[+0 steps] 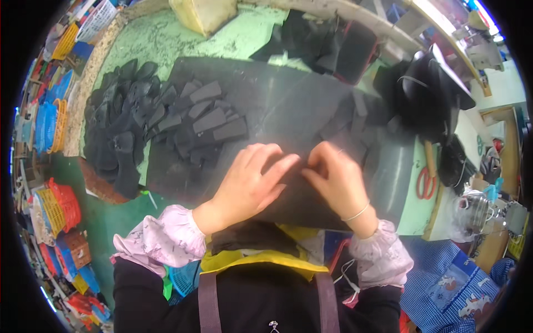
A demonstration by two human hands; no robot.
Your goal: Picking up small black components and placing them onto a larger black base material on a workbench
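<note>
Over a dark grey sheet [266, 83] on the table, my two hands are held close together at the middle. My left hand [244, 180] has its fingers bent and apart, with no held thing showing. My right hand [338, 180] is slightly blurred. Its thumb and fingers are drawn together in a pinch, and whatever lies in them cannot be told against the dark sheet. Left of my hands lie flat dark grey strips [208, 92], loosely piled. Beyond them is a larger heap of black shaped pieces [119, 105]. More dark pieces [347, 119] lie past my right hand.
Red-handled scissors [426, 183] lie at the right edge of the table. A black bag-like bundle [425, 91] stands behind them. A pale yellow block [205, 14] sits at the far side. Baskets [47, 127] and coloured goods line the left. Blue checked cloth [444, 283] hangs lower right.
</note>
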